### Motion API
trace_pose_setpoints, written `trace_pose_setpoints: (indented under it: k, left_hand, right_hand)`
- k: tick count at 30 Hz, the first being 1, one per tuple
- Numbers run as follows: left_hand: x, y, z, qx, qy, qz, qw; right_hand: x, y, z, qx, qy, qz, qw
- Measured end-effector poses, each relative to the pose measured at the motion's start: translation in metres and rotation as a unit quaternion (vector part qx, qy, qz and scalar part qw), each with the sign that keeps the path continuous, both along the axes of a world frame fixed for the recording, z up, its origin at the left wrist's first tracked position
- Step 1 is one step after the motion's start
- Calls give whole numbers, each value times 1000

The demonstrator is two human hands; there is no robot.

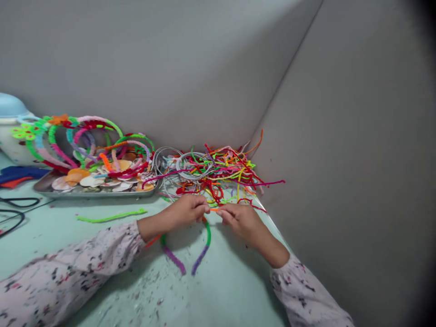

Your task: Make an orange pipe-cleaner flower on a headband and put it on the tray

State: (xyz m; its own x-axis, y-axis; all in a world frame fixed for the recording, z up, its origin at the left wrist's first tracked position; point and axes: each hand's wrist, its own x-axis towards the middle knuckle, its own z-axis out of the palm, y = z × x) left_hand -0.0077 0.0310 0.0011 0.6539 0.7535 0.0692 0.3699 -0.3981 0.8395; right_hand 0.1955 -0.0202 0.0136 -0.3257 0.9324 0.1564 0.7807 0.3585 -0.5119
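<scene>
My left hand (190, 210) is closed around the top of a headband wrapped in fuzzy pipe cleaner. The headband's green and purple ends (200, 259) hang below the hand, while its upper part is mostly hidden by my fingers. A short stretch of orange pipe cleaner (214, 210) runs between my two hands. My right hand (243, 222) pinches that orange strand between thumb and fingers. Another orange end (152, 241) shows below my left wrist. On the table to the left lies a loose bright green pipe cleaner (111, 216).
Behind my hands is a tangled heap of coloured pipe cleaners (235, 168) with coiled grey wire hoops (194, 165). A metal tray (102, 194) holds shells and several wrapped headbands (73, 143). Dark cables (17, 204) and a white tub (13, 141) are at left. Grey panels (340, 159) enclose the back and right.
</scene>
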Motion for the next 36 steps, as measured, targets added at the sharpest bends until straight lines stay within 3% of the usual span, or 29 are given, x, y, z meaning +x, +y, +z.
trace_pose_setpoints:
  k: [3, 5, 7, 12, 20, 23, 28, 30, 33, 36]
  left_hand:
    - [-1, -6, 6, 220, 90, -29, 971]
    - [-2, -8, 9, 261, 110, -51, 958]
    - [-2, -8, 11, 232, 103, -42, 966]
    - [-5, 6, 9, 52, 52, -24, 997]
    - [-14, 25, -9, -115, 3, 34, 993]
    - [-14, 23, -4, -102, 12, 30, 994]
    - [-14, 17, 15, 54, 19, 7, 998]
    - [-15, 17, 17, 78, 16, 14, 997]
    - [-15, 18, 11, -1, 34, -7, 999]
    - [-13, 18, 4, -56, 35, -43, 997]
  right_hand:
    - [7, -3, 11, -250, 126, -8, 960]
    - [13, -3, 15, -329, 209, 19, 921]
    - [21, -2, 14, -358, 249, 29, 899]
    - [37, 5, 13, -345, 245, -6, 906]
    - [55, 7, 26, -257, 162, -82, 949]
    - [61, 5, 31, -271, 158, -62, 948]
    - [73, 6, 27, -339, 266, -23, 902]
    - [76, 8, 24, -348, 278, -27, 895]
    - [73, 9, 24, -318, 218, -37, 922]
    - [62, 5, 31, -194, 84, -66, 975]
